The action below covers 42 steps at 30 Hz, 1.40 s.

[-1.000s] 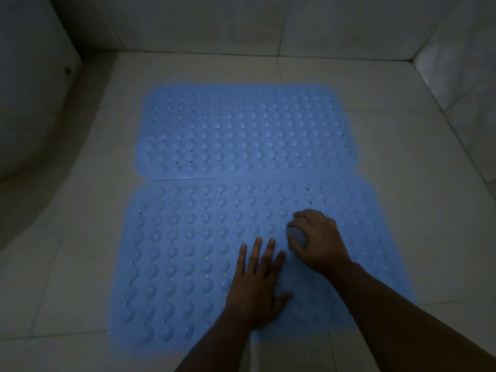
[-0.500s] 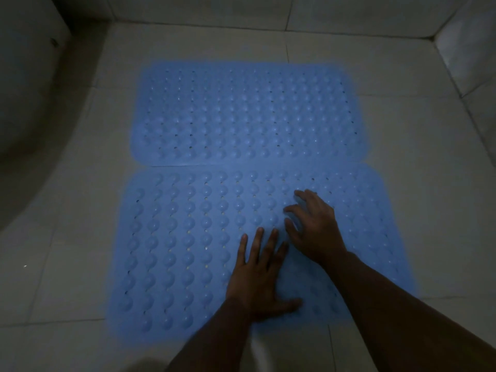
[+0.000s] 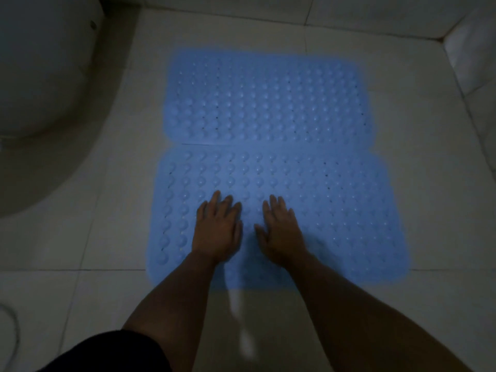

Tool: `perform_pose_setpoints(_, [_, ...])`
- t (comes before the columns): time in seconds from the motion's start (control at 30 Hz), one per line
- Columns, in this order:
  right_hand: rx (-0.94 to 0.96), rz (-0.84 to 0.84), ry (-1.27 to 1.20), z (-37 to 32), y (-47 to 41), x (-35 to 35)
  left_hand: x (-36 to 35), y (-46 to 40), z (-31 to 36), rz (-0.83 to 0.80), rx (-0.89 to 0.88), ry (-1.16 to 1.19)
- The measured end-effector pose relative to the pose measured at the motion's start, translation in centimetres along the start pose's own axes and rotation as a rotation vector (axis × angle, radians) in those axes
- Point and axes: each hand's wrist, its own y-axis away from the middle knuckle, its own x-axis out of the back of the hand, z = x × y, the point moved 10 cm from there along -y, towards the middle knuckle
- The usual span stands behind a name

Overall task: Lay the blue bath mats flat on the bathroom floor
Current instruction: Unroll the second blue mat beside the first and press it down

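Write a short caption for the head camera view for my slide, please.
Both hands, left hand and right hand, press palm-down on the near blue mat, beside the far blue mat.

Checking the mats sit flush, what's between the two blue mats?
Nothing: in the head view the far mat and near mat meet along a thin seam, edges touching or nearly so.

Both hands point(image 3: 249, 229) rest on the near mat point(image 3: 349, 210); far mat point(image 3: 268, 98) touches behind it.
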Motion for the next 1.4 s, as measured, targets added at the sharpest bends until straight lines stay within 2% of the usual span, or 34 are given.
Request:
perform_pose_setpoints(0.1, [-0.026, 0.012, 0.072, -1.7, 1.1, -2.9, 0.0, 0.5, -1.4, 0.027, 0.018, -0.021])
perform_pose_setpoints(0.37, [-0.058, 0.106, 0.133, -1.7, 1.2, -3.5, 0.1, 0.8, -2.5, 0.142, -0.014, -0.041])
perform_pose_setpoints(0.63, [-0.103, -0.011, 0.13, -1.6, 0.8, -3.7, 0.7, 0.7, -2.3, 0.095, -0.024, -0.043])
perform_pose_setpoints(0.73, [-0.135, -0.059, 0.141, -1.7, -0.7, -1.6, 1.3, 1.0, -1.4, 0.081, -0.05, -0.034])
perform_pose_setpoints(0.83, [-0.075, -0.066, 0.161, -1.3, -2.8, 1.5, 1.0, 1.2, 0.4, 0.062, -0.081, -0.012])
perform_pose_setpoints(1.07, [-0.09, 0.139, 0.001, 4.1, -3.3, 6.2, -4.4, 2.6, 6.1, -0.108, -0.159, -0.011])
perform_pose_setpoints(1.23, [0.014, 0.33, -0.036, 4.6, -3.3, 5.9, -4.5, 3.2, 6.1, -0.062, -0.157, -0.006])
perform_pose_setpoints(1.4, [0.084, 0.339, -0.076, 3.6, -4.2, 4.8, -4.9, 3.2, 6.1, -0.097, -0.148, 0.003])
